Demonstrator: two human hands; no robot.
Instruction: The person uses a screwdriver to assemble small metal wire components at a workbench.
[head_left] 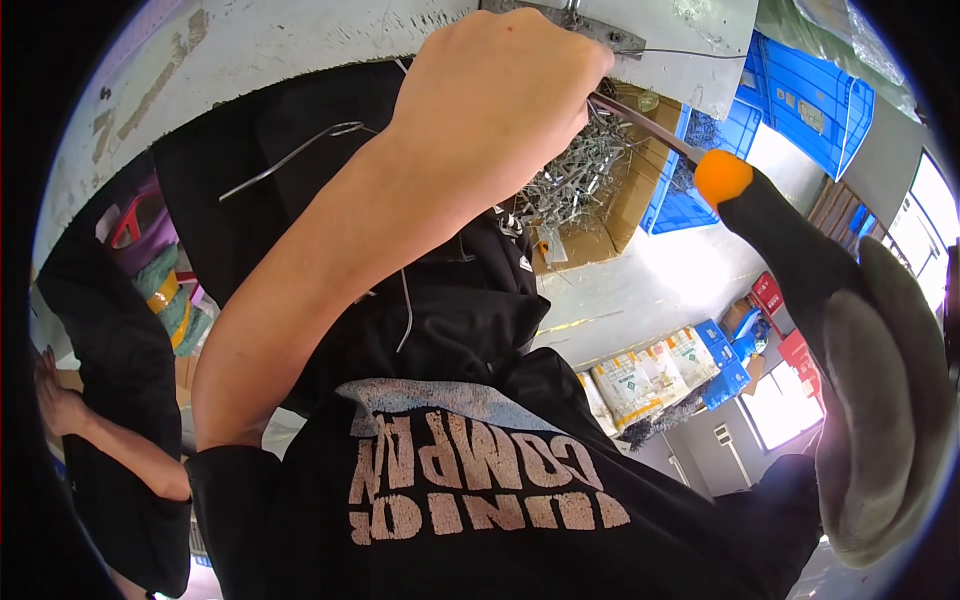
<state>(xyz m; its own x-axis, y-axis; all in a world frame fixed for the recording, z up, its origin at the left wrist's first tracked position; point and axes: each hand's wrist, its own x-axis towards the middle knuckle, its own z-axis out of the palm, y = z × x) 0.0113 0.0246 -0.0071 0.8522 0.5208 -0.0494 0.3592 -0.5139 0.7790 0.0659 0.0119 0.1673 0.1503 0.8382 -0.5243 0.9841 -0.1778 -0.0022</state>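
Grey metal clips (580,175) lie in a tangled heap inside a cardboard box (640,190), just behind the hands. Blue crates (800,100) stand beside the box, one of them also holding dark wire pieces. A pale desk (300,35) with a worn, scratched top runs across the upper part of the view, and a bent wire (290,160) rests on black cloth (230,180) spread near its edge. Stacked packets (650,375) sit farther off on the floor by a bright window. Another person's bare arm (90,430) reaches in at the far left.

The left hand (500,100) fills the middle and blocks most of the clip heap; its fingers are curled shut around a thin metal rod (640,125), which slants from the fist to the right. The right hand (840,330) wears a black and grey glove with an orange fingertip (722,178) that touches the rod's far end. How the gloved fingers grip cannot be told.
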